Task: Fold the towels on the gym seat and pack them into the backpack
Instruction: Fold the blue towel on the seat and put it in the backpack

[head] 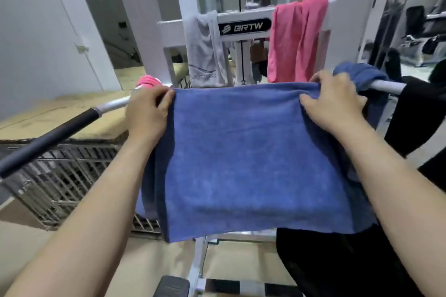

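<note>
Hands — left hand [147,111], right hand [335,101] — pinch blue towel [248,159] at its top corners; backpack unseen.

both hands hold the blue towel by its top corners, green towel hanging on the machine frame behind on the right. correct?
Not quite. In the head view the towel on the frame behind is pink, not green. The rest holds: the left hand and right hand hold the blue towel by its top corners.

Soft even indoor light, faint shadows, slight blur, wide-angle edge bending
</note>
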The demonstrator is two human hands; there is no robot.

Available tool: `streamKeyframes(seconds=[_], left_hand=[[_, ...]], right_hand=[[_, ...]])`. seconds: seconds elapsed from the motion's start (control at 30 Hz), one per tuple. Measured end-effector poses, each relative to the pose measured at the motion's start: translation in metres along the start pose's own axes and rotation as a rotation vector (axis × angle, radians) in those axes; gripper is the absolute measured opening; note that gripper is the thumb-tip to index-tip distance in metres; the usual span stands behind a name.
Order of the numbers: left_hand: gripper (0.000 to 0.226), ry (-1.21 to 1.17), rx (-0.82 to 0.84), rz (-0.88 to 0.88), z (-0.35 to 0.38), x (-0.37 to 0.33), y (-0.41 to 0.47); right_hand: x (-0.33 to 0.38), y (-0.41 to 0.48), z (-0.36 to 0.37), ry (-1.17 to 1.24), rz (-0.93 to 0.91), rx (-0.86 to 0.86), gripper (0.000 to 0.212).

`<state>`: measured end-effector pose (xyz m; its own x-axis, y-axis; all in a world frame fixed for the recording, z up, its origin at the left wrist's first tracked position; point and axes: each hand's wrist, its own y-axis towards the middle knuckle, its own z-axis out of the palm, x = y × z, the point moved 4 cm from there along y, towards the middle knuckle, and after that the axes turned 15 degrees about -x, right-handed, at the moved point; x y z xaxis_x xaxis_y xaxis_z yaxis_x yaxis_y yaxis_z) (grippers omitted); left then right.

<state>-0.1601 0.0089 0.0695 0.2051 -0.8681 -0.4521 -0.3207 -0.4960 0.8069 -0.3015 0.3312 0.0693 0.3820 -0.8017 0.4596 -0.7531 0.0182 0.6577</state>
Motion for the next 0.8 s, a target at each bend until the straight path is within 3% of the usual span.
streamKeyframes(seconds=[0.03, 0.1, 0.2, 0.27, 0.33, 0.57, 0.8], left_hand=[[0.034, 0.114, -0.017, 0.018, 0.006, -0.002, 0.002], [0.045, 0.287, 0.044, 0.084, 0.016, -0.001, -0.009], [0.045, 0.279, 0.413, 0.325, 0.028, -0.006, -0.081], [0.067, 0.292, 0.643, 0.303, 0.032, 0.001, -0.125], [0.075, 0.333, 0.728, 0.252, 0.040, 0.013, -0.137], [0.060, 0.324, 0.863, 0.288, 0.073, 0.029, -0.107], [0.057, 0.208, 0.863, 0.420, 0.122, 0.033, -0.063]], right_hand=[[0.008, -0.002, 0.009, -0.118, -0.061, -0.033, 0.045], [0.020, -0.023, 0.032, -0.175, -0.162, 0.059, 0.060], [0.025, -0.085, 0.070, -0.133, -0.306, 0.433, 0.062], [0.023, -0.116, 0.082, -0.193, -0.344, 0.568, 0.062], [0.022, -0.124, 0.090, -0.232, -0.362, 0.563, 0.062], [0.018, -0.095, 0.112, -0.235, -0.330, 0.553, 0.071], [0.020, -0.038, 0.147, -0.047, -0.321, 0.325, 0.040]])
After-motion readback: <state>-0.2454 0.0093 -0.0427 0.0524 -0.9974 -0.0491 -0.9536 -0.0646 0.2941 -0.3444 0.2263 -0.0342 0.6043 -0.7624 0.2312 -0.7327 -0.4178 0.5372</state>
